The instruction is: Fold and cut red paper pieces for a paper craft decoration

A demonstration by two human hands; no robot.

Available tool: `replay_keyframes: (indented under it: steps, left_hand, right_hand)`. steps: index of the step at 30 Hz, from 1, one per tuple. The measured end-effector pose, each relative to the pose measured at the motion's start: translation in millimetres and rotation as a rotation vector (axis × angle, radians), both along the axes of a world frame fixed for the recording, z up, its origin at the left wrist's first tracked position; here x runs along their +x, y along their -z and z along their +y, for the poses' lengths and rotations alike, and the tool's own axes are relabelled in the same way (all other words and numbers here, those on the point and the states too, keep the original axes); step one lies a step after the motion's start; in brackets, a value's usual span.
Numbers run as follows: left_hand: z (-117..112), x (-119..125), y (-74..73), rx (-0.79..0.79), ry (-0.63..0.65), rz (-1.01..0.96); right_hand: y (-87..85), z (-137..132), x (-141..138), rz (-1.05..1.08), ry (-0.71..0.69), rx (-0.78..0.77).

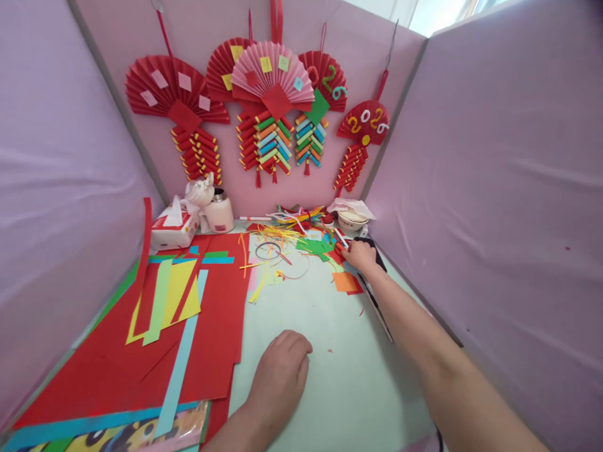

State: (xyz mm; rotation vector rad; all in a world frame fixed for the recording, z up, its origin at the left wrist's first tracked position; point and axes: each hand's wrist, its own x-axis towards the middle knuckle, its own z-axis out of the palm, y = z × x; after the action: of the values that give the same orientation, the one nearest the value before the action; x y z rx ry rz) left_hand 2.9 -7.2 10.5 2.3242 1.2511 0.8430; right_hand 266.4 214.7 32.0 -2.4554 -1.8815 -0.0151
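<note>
My left hand (281, 371) rests on the pale tabletop near the front, its fingers curled under so that anything inside is hidden. My right hand (362, 256) is stretched out to the back right. Its fingers are closed at a small red piece (338, 248), too small to name, beside the paper scraps. Around it lie green paper scraps (315, 245), an orange paper square (345, 282) and a dark flat object (377, 251), partly under the hand. A ring-shaped item (268, 251) lies farther left.
Red paper sheets (211, 351) cover the left side, with coloured strips (157, 301) on top. At the back stand a tissue box (175, 229), a white jar (220, 212), a pile of pipe cleaners (301, 216) and a bowl (352, 220). Paper fan decorations (273, 75) hang on the back wall.
</note>
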Motion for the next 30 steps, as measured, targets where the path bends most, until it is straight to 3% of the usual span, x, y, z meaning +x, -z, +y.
replay_keyframes:
  steps: [10,30]
  left_hand:
    - [0.7,-0.4,0.0,-0.023,0.001,0.01]
    - [0.0,-0.4,-0.4,-0.039,0.011,0.015]
  right_hand:
    - [1.2,23.3,9.3,0.002,0.042,-0.065]
    - [-13.9,38.7,38.3,0.131,0.137,-0.001]
